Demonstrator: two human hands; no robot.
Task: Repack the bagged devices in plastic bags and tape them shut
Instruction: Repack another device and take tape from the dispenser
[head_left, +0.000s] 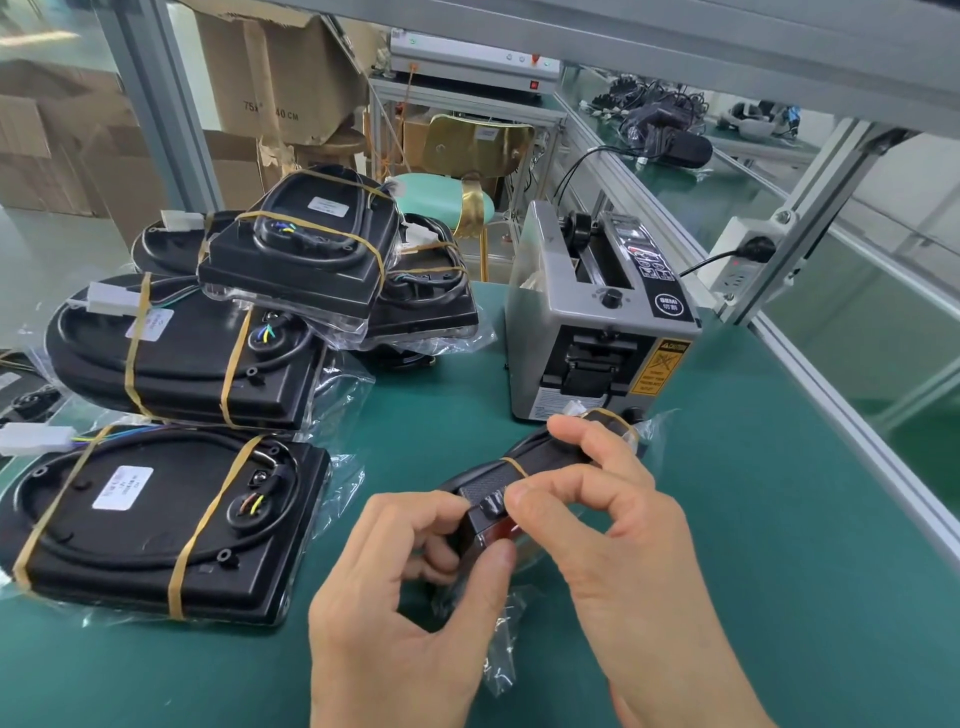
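Both grips, left hand (415, 566) and right hand (618, 525), are pinching a black device (483, 486) lying inside its clear plastic bag (506, 660) on the surface (727, 519).

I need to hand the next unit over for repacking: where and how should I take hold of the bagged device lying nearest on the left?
Grip the nearest bagged device by its two long side edges, coming from above, fingers between the rubber bands. It lies flat on the green table, back up, broad and slab-shaped. I would avoid the loose white connector and cable, which could pull.
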